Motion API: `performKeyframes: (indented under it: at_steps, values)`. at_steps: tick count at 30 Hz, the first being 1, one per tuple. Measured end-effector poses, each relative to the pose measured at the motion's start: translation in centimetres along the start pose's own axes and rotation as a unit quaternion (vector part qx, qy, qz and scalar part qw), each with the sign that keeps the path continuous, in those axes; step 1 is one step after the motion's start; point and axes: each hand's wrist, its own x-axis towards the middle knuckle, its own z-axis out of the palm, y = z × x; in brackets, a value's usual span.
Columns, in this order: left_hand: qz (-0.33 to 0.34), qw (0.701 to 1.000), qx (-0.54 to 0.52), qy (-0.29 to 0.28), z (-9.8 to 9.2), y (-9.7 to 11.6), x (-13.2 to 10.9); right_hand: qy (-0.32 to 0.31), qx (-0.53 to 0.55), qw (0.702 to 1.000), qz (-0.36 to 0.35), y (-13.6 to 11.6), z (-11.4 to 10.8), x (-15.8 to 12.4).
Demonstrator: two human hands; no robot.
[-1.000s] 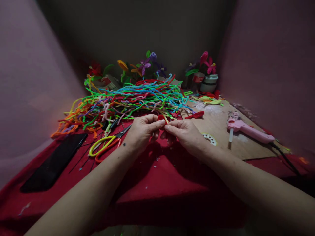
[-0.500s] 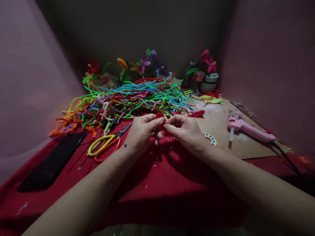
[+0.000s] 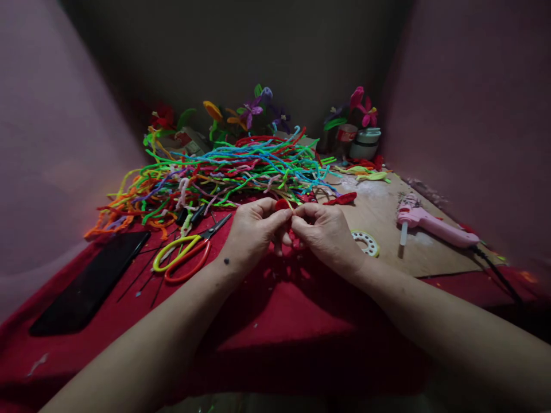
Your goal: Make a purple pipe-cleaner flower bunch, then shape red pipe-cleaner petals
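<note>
My left hand (image 3: 260, 226) and my right hand (image 3: 325, 232) meet over the front of the red cloth, fingertips pinched close together. A small red fuzzy piece (image 3: 282, 204), which looks like bent pipe cleaner, shows above my left thumb, and my left fingers are closed on it. My right thumb and forefinger are pinched against its edge, touching my left fingertips. A thin pale strand stands up between the hands. Most of the red piece is hidden by my fingers. Another red piece (image 3: 342, 199) lies just beyond my right hand.
Behind the hands spreads a heap of coloured pipe cleaners (image 3: 241, 166). Scissors (image 3: 185, 255) and a black phone (image 3: 90, 284) lie at left. On the cardboard (image 3: 387, 212) at right are a pink glue gun (image 3: 437, 225) and a white ring-shaped spool (image 3: 367, 243). Pipe-cleaner flowers (image 3: 252, 112) stand behind.
Both hands have shifted slightly to the right, my left hand closing in on my right so the fingertips now touch. The red piece moved with them.
</note>
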Motion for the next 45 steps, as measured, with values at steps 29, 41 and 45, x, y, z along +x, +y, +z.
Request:
performKeyframes:
  at_steps: [29, 41, 45]
  values:
    - [-0.008, 0.999, 0.042, -0.002, -0.2, 0.3, 0.2, -0.060, 0.098, 0.988, 0.101, -0.7, 0.2, 0.0]
    - [0.003, 0.999, 0.011, -0.041, -1.1, -0.8, 0.9, -0.105, 0.119, 0.975, 0.155, -1.0, -0.4, 0.2]
    - [-0.011, 0.998, -0.021, -0.055, -1.7, -0.9, 1.1, -0.144, 0.132, 0.971, 0.141, -1.1, -0.9, 0.3]
